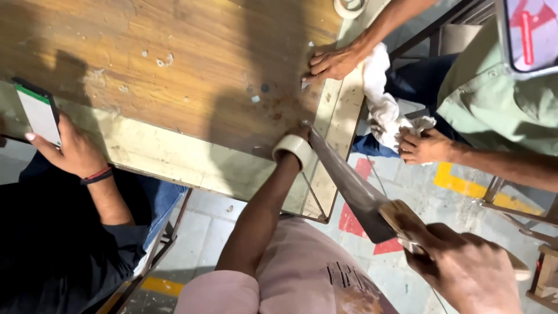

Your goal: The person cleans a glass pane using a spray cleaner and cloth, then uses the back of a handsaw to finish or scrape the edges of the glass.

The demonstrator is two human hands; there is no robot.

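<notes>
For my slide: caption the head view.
Right hand draws a handsaw at a wooden table edge, tape roll on left wrist.

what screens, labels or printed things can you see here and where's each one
Phone: far left, held in another person's hand; upright rectangle, dark frame, white screen with a green top strip.
Second phone: top right corner, by a seated person in a green shirt; grey frame, pale pink screen with red shapes.
Shirt print: bottom centre, on the pink shirt; dark and brown marks.
Floor markings: red and yellow painted patches under the table.
</notes>
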